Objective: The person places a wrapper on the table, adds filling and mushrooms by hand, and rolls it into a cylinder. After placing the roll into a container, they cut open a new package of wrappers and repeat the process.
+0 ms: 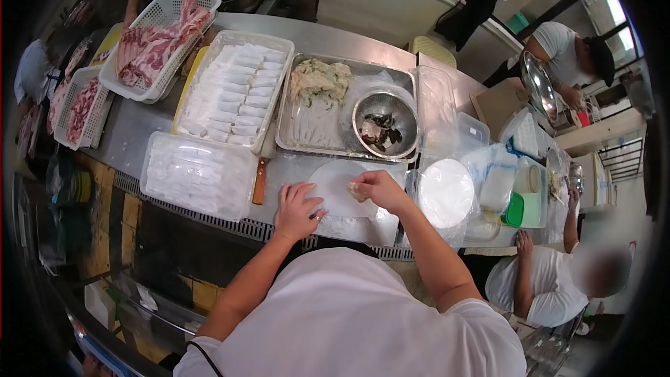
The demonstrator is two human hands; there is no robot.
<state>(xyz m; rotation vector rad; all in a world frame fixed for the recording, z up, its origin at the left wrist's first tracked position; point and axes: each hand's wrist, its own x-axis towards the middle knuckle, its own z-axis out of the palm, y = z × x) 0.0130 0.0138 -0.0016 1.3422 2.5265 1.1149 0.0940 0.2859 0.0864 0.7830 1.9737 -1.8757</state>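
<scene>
A round white wrapper sheet (pixel 333 185) lies on the counter in front of me. My right hand (pixel 375 190) pinches a small pale lump of filling (pixel 355 192) over the sheet. At the sheet's left edge, my left hand (pixel 297 211) rests with its fingers apart and holds nothing. Behind the hands stands a metal tray (pixel 285 141) with a greenish-pale filling mixture (pixel 318 82) and a steel bowl (pixel 413 123) of dark pieces. To the right is a stack of round white sheets (pixel 444 193) under plastic.
A white tray (pixel 287 45) of rolled wrappers, a covered plastic container (pixel 199 174) and a wooden-handled knife (pixel 259 181) lie left. Baskets of raw meat (pixel 162 42) stand farther left. Two people (pixel 569 56) (pixel 541 279) are at the right, and others at the left edge.
</scene>
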